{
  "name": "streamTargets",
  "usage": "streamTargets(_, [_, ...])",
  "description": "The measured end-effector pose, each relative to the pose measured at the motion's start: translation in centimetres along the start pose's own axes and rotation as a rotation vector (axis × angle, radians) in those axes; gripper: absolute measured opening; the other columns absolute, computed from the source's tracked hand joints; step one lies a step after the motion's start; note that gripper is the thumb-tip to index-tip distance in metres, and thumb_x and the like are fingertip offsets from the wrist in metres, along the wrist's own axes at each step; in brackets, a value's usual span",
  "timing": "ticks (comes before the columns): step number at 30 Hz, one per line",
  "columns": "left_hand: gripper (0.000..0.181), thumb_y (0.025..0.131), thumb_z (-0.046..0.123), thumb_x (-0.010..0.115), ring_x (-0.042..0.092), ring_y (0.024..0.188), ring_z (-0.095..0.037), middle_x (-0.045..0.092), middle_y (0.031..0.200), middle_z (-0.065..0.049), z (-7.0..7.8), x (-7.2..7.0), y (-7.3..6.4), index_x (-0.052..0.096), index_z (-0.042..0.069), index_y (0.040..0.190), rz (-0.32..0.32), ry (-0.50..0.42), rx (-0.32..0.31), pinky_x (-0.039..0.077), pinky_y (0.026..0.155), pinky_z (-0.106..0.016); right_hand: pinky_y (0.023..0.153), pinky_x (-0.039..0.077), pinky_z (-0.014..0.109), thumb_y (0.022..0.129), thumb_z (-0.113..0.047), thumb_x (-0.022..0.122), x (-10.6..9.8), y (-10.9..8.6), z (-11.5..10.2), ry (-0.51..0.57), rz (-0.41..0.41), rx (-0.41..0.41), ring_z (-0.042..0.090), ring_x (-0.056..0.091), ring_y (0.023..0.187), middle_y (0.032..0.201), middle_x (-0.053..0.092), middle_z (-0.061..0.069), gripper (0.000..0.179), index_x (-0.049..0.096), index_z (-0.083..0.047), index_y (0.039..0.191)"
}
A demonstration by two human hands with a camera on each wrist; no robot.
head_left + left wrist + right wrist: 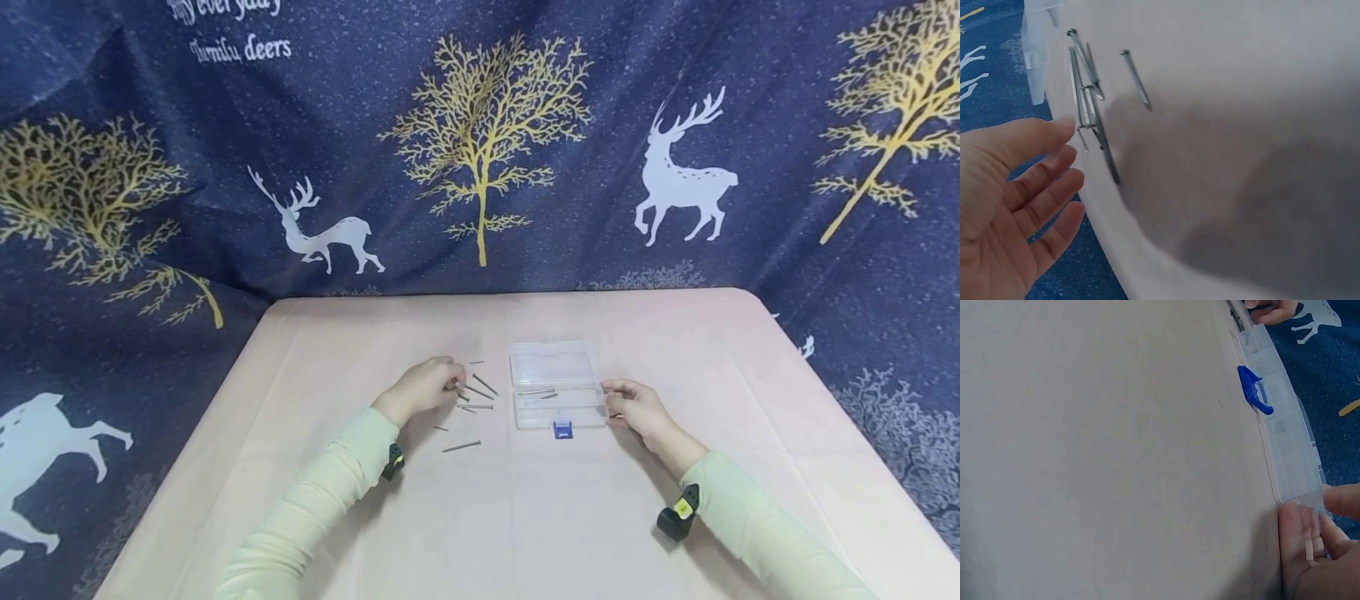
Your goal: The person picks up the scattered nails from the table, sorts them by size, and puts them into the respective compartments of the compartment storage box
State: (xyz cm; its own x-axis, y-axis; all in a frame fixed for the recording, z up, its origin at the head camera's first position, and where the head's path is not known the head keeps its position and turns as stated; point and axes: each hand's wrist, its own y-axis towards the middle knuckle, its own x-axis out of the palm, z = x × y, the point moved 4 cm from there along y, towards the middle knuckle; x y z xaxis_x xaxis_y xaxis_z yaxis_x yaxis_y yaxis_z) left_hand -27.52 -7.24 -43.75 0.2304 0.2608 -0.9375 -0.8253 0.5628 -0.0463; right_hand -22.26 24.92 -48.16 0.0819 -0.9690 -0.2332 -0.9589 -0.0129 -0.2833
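My left hand (423, 387) reaches over a loose group of metal nails (480, 407). In the left wrist view, its thumb and bent fingers (1054, 165) come right up to the nails, with nothing visible between them. A clear plastic compartment box (555, 364) stands with its lid raised toward the back and a blue latch (562, 429) at the front. Several nails (538, 392) lie inside its base. At the box's right end, my right hand (637, 408) holds the wall between thumb and fingers, as the right wrist view shows.
Nearer the front, a single long nail (461, 447) and a small one (441, 428) lie on the pale pink tablecloth (480, 517). Behind the table hangs a dark blue cloth (480, 250) printed with deer and trees.
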Motion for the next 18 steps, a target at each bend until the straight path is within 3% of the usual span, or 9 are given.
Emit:
streamTargets(8, [0.008,0.081,0.007,0.071,0.059,0.085,-0.017,0.061,0.087,0.0,-0.7,1.0,0.2,0.067,0.011,0.088,-0.019,0.074,0.033,0.052,0.083,-0.034,0.069,0.056,0.02,0.093,-0.002,0.049,-0.1,0.1,0.1,0.017,0.001,-0.003,0.008,0.056,0.074,0.1,0.055,0.009,0.043,0.04,0.014,0.132])
streamTargets(13, [0.006,0.084,0.008,0.068,0.058,0.083,-0.018,0.06,0.087,-0.001,-0.9,1.2,0.1,0.066,0.012,0.089,-0.022,0.113,0.042,0.053,0.079,-0.033,0.069,0.056,0.02,0.093,-0.002,0.048,-0.1,0.2,0.1,0.011,0.008,0.002,0.008,0.055,0.074,0.101,0.056,0.009,0.043,0.04,0.013,0.132])
streamTargets(18, [0.007,0.085,0.01,0.068,0.06,0.082,-0.019,0.059,0.088,-0.002,-0.8,1.4,0.0,0.065,0.012,0.091,-0.014,0.185,0.088,0.053,0.075,-0.032,0.069,0.056,0.02,0.093,-0.003,0.048,-0.1,0.3,0.3,0.0,0.016,0.004,0.008,0.055,0.074,0.101,0.056,0.009,0.042,0.042,0.012,0.131])
